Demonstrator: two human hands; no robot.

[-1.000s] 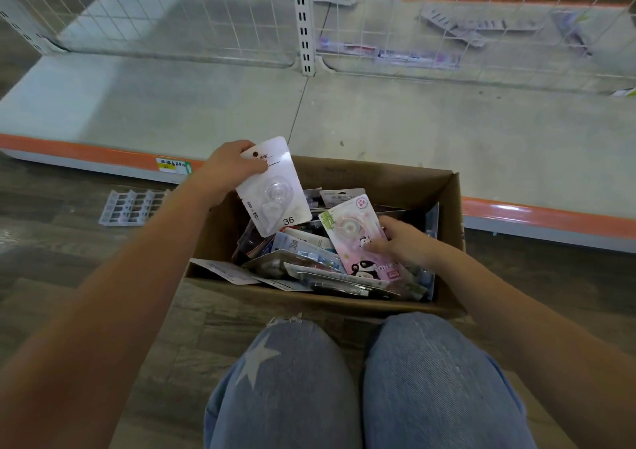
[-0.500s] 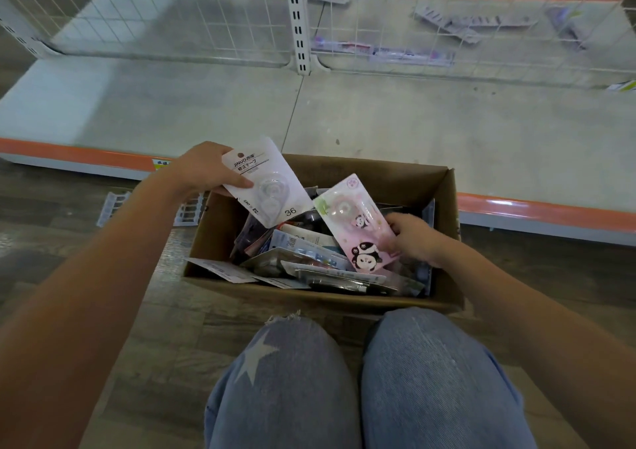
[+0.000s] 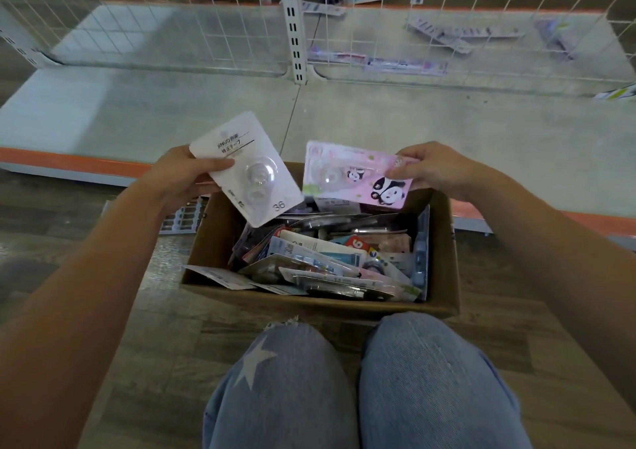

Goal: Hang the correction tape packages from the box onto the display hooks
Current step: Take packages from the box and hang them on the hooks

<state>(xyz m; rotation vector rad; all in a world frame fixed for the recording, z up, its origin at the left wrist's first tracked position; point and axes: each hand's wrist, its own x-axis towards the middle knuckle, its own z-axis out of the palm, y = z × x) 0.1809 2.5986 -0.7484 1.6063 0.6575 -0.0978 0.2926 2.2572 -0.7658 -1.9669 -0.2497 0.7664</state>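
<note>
- A white card-backed correction tape package (image 3: pixel 246 169) with a clear plastic blister and the number 36 printed in one corner is held up above the far left corner of the box, tilted.
- The left hand (image 3: pixel 182 178) pinches this white package at its left edge, thumb lying across the front, fingers curled behind.
- A pink correction tape package (image 3: pixel 358 176) printed with black-and-white cartoon characters is held above the far edge of the box, just to the right of the white one, lying almost sideways.
- The right hand (image 3: pixel 433 168) grips the pink package at its right end, thumb in front and fingers curled over the top.
- An open brown cardboard box (image 3: pixel 444 266) sits on the floor below both hands, filled with a loose heap of mixed blister packages (image 3: pixel 323 259).
- Two knees in pale blue jeans (image 3: pixel 361 379) show nearest, the left leg bearing a faded star.
- The floor is dark wood-look planking (image 3: pixel 51 228).
- Beyond the box lies a low grey shelf base (image 3: pixel 172 111) with an orange front edge.
- Farther back stands a white wire grid panel (image 3: pixel 137 18) with a slotted upright post (image 3: pixel 292 25).
</note>
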